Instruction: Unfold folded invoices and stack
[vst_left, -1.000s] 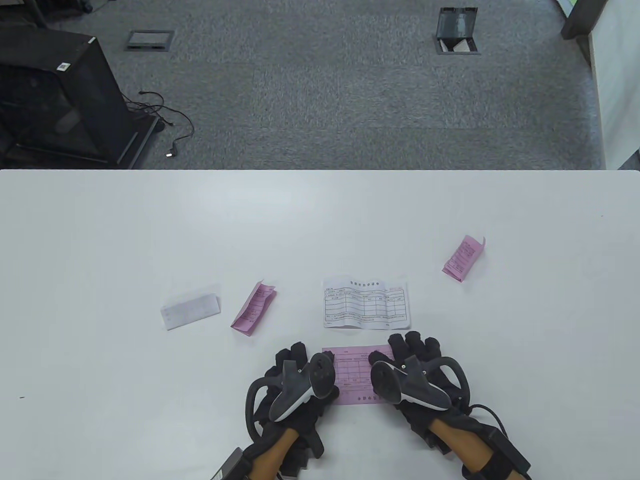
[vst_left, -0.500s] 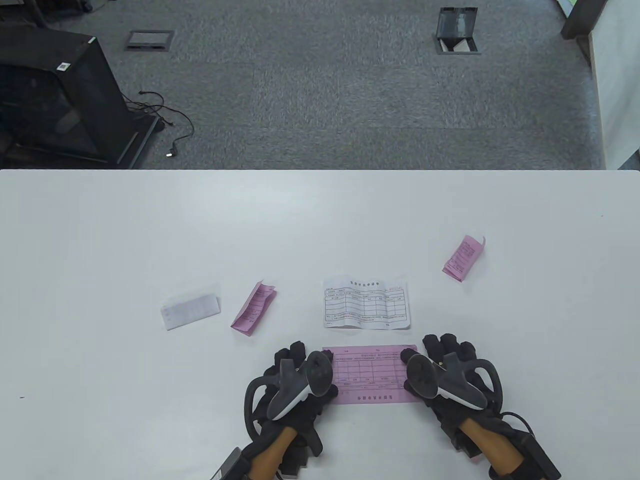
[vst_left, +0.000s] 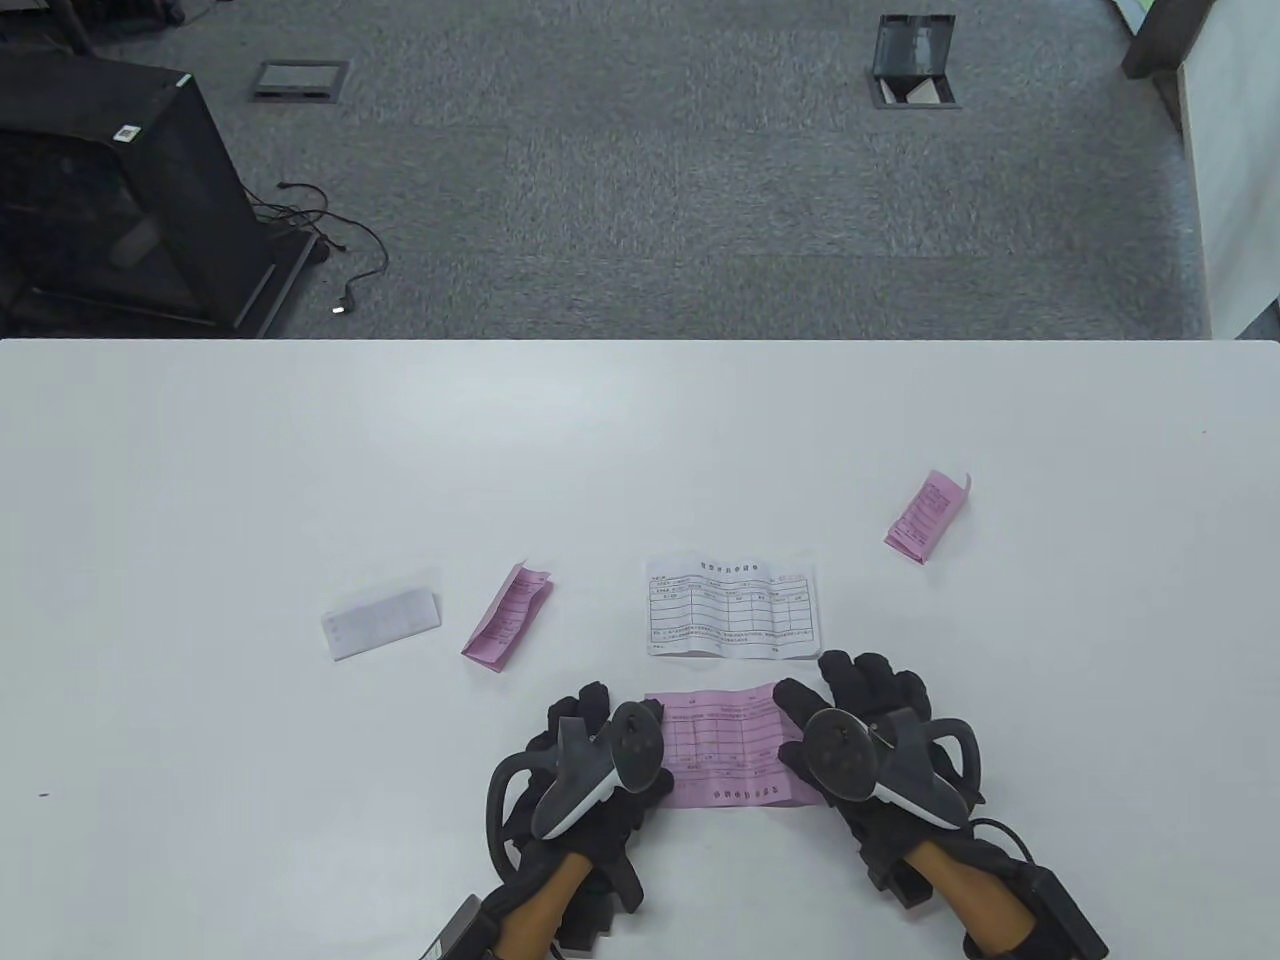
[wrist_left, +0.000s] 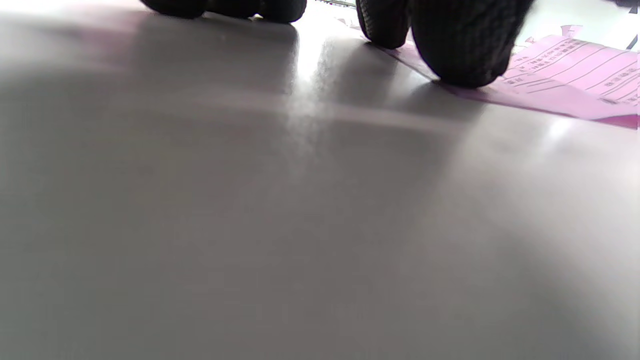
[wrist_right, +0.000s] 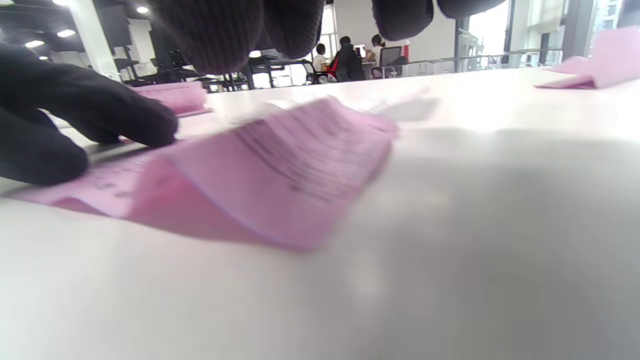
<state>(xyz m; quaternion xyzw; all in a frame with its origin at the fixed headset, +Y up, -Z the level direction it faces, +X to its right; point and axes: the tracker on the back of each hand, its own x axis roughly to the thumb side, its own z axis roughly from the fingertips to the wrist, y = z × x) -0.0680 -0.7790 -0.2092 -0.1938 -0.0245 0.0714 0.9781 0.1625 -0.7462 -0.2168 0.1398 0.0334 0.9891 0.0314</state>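
Note:
An unfolded pink invoice (vst_left: 725, 745) lies near the table's front edge between my hands. My left hand (vst_left: 610, 715) presses its left end flat with spread fingertips (wrist_left: 460, 55). My right hand (vst_left: 830, 690) is open over its right end, thumb (wrist_right: 100, 115) on the paper, the other fingers just above it. In the right wrist view the invoice's right end (wrist_right: 280, 170) bows up off the table. An unfolded white invoice (vst_left: 732, 608) lies flat just beyond the pink one.
A folded pink invoice (vst_left: 507, 615) and a folded white one (vst_left: 381, 622) lie to the left. Another folded pink invoice (vst_left: 927, 516) lies at the right. The white table (vst_left: 200, 480) ends at a far edge, with carpet beyond.
My right hand slid right along the pink invoice, then came back left over its right end. That end now bows up. My left hand has stayed put.

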